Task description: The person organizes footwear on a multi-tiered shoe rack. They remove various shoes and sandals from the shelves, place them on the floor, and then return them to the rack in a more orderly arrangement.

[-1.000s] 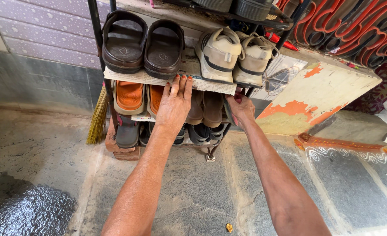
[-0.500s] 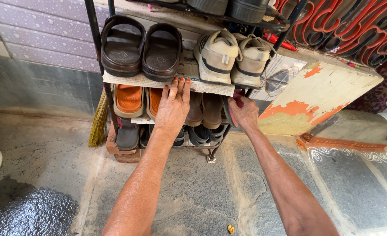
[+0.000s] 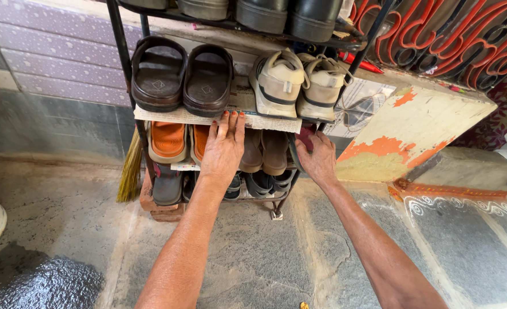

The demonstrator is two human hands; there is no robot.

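A metal shoe rack [image 3: 128,86] stands against the tiled wall, and both hands are at the front of its middle shelves. Above the left hand [image 3: 223,150] sit dark brown sandals [image 3: 183,73], and above the right hand [image 3: 317,155] a pair of beige sneakers [image 3: 297,83], all resting on a sheet of newspaper [image 3: 265,122] lining that shelf. The left hand lies flat and spread, fingertips touching the paper's front edge, with tan shoes [image 3: 263,151] and orange sandals [image 3: 168,140] just beside it on the shelf below. The right hand is curled around a dark slipper with a reddish inside [image 3: 302,140] at the rack's right end. It looks like a tucking-in step: the slipper seems to need angling past the frame, while the left hand steadies the paper.
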